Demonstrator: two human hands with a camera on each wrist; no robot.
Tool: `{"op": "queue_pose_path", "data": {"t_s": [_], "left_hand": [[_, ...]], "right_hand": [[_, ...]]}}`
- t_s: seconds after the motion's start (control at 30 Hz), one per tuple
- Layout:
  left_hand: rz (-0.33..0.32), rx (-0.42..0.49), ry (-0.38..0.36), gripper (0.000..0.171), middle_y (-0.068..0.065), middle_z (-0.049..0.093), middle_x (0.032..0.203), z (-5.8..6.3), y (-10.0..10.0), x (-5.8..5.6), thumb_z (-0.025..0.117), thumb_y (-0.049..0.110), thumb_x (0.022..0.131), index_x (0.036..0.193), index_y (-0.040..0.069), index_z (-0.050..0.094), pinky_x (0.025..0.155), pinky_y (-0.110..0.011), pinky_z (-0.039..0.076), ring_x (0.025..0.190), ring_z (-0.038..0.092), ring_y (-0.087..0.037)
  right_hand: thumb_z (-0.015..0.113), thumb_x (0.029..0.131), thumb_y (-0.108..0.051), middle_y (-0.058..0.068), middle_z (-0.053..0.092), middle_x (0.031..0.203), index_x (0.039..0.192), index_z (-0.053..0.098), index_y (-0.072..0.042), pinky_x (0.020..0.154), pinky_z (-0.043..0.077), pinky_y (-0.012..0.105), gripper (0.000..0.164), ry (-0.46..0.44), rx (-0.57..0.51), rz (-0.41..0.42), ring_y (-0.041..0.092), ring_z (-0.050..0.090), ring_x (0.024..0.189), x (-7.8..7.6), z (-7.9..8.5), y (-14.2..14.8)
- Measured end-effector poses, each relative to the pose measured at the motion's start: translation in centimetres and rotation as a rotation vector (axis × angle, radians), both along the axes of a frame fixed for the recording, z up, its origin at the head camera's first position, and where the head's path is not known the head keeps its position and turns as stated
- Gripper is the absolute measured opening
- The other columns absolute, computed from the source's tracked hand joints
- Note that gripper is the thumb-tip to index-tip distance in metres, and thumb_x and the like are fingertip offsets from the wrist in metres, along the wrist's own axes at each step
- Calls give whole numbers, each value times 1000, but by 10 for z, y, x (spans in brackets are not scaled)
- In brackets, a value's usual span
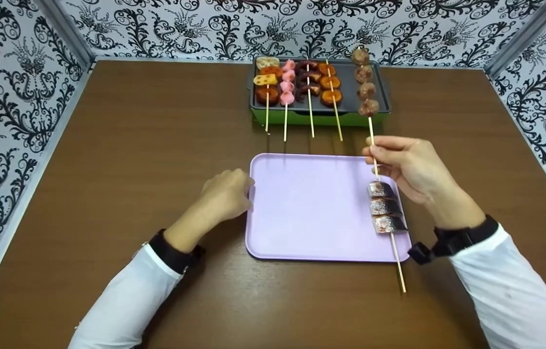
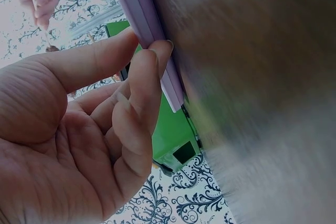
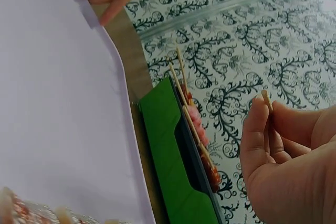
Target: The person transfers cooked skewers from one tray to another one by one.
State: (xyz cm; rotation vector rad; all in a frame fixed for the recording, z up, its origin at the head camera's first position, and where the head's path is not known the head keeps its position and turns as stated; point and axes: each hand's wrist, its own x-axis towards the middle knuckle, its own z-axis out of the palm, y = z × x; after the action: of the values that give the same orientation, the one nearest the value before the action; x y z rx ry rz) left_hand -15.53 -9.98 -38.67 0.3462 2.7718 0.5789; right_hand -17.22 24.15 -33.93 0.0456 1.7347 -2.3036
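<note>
My right hand (image 1: 415, 167) pinches the stick of a meatball skewer (image 1: 366, 90) between thumb and fingers. Its brown balls point away from me, over the right end of the grill (image 1: 345, 117). A skewer of silver-skinned fish pieces (image 1: 385, 207) lies along the right side of a lilac tray (image 1: 311, 208), its stick jutting past the near rim. At the tray's left edge, my left hand (image 1: 224, 196) grips the rim; the left wrist view shows thumb and fingertips pinching that rim (image 2: 137, 11). In the right wrist view, the stick's end (image 3: 266, 98) pokes up between the fingertips.
The grill has a dark plate over a green base. On it lie a mixed skewer (image 1: 266, 80), a pink-ball skewer (image 1: 287, 82), a dark tentacle-like skewer (image 1: 308, 80) and an orange-brown slice skewer (image 1: 331, 85). Patterned walls (image 1: 273, 29) edge the brown table (image 1: 166, 131).
</note>
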Motion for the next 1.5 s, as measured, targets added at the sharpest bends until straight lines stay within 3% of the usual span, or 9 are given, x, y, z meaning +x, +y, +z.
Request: {"op": "queue_pose_path", "data": {"t_s": [0.33, 0.53, 0.7, 0.8, 0.93, 1.1, 1.27, 1.5], "left_hand": [[1, -11, -9, 18, 0, 48, 62, -1, -1, -1, 78, 7, 76, 73, 11, 61, 58, -43, 43, 69, 53, -25], [8, -9, -27, 12, -1, 52, 66, 1, 0, -1, 79, 8, 78, 84, 11, 70, 61, -43, 43, 73, 54, -26], [22, -9, -41, 17, 0, 49, 66, 2, 0, 0, 77, 6, 77, 93, 10, 72, 58, -40, 39, 71, 52, -24], [20, -14, -41, 15, 0, 49, 66, 2, 0, 0, 77, 6, 77, 90, 11, 71, 58, -40, 40, 72, 52, -25], [10, -22, -34, 12, -1, 49, 66, 2, 0, 0, 77, 7, 77, 81, 10, 66, 59, -41, 41, 72, 53, -25], [13, -15, -34, 12, -1, 51, 66, 2, 1, 0, 78, 8, 77, 84, 10, 68, 59, -41, 41, 73, 54, -26], [10, -9, -32, 12, -1, 51, 66, 1, 1, -1, 78, 8, 78, 82, 10, 68, 59, -40, 41, 72, 53, -26], [9, -5, -31, 11, -1, 50, 66, 1, 0, 0, 78, 7, 78, 86, 9, 70, 59, -41, 41, 71, 53, -25]], "right_hand": [[67, 92, 8, 15, 75, 92, 106, 76, 2, 71, 58, 26, 17, 30, 21, 8, 18, 73, 80, 40, -6, 8], [63, 94, 10, 15, 75, 94, 106, 75, 5, 71, 59, 29, 18, -7, 38, 51, 17, 73, 79, 67, -16, 14], [63, 93, 10, 15, 75, 94, 110, 73, 7, 70, 59, 30, 20, -44, 42, 86, 17, 73, 80, 87, -25, 18], [64, 93, 10, 14, 75, 93, 109, 74, 5, 68, 59, 28, 20, -50, 81, 98, 16, 73, 79, 97, -31, 20], [66, 92, 9, 10, 76, 90, 108, 75, 3, 62, 58, 26, 20, -45, 148, 116, 15, 72, 76, 108, -39, 22], [71, 91, 4, 12, 75, 87, 109, 73, 7, 59, 57, 27, 19, -70, 266, 135, 16, 71, 71, 119, -50, 24], [74, 90, -3, 17, 74, 90, 114, 65, 17, 58, 58, 29, 32, -101, 366, 150, 18, 71, 69, 127, -58, 24], [76, 90, -5, 17, 74, 93, 118, 62, 18, 62, 59, 32, 40, -147, 425, 137, 20, 72, 70, 134, -63, 20]]}}
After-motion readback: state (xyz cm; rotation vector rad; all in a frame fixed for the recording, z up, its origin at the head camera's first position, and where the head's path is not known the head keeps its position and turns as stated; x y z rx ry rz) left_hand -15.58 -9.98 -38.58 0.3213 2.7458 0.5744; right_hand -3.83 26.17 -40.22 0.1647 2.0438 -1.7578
